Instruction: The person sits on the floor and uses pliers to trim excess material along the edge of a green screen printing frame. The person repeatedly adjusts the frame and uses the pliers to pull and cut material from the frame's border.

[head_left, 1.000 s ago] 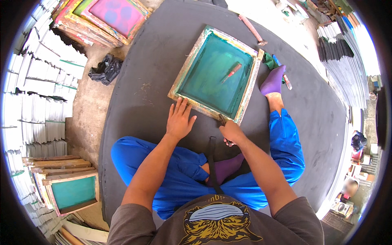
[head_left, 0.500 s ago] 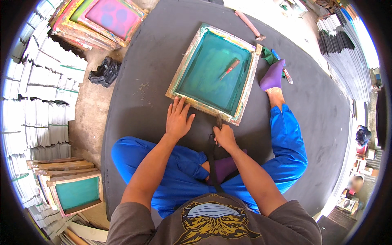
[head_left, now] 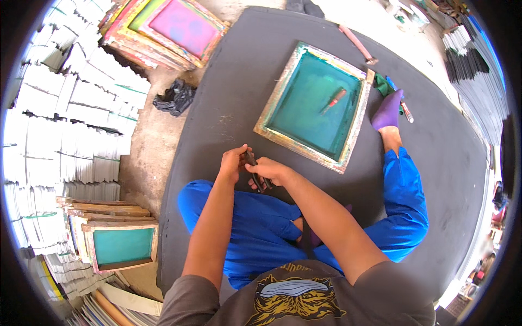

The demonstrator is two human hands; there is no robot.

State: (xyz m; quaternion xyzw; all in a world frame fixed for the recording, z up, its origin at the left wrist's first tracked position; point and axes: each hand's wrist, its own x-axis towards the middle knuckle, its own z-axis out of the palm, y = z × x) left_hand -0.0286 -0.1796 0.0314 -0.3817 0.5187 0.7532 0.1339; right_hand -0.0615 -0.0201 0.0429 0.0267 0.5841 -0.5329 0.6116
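A wooden screen-printing frame (head_left: 300,151) with teal mesh lies flat on the dark mat, ahead and to the right of my hands. On its mesh rests a screwdriver (head_left: 335,99) with a reddish handle. My right hand (head_left: 270,170) is closed around dark pliers (head_left: 252,161), held above my lap, apart from the frame. Close by the jaw end, my left hand (head_left: 232,164) has its fingers pinched together. Whatever those left fingers hold, if anything, is too small to make out.
A hammer (head_left: 358,44) lies beyond the frame. Near my purple-socked foot (head_left: 387,111) are a green cloth (head_left: 381,85) and another screwdriver (head_left: 406,112). Stacked frames (head_left: 149,46), a black plastic bag (head_left: 175,98) and more frames (head_left: 120,224) stand left, beside white sheet stacks (head_left: 81,125).
My left hand has come off the frame's near edge. The right has drawn the pliers away from that edge, leftward, to meet it. The view has shifted left.
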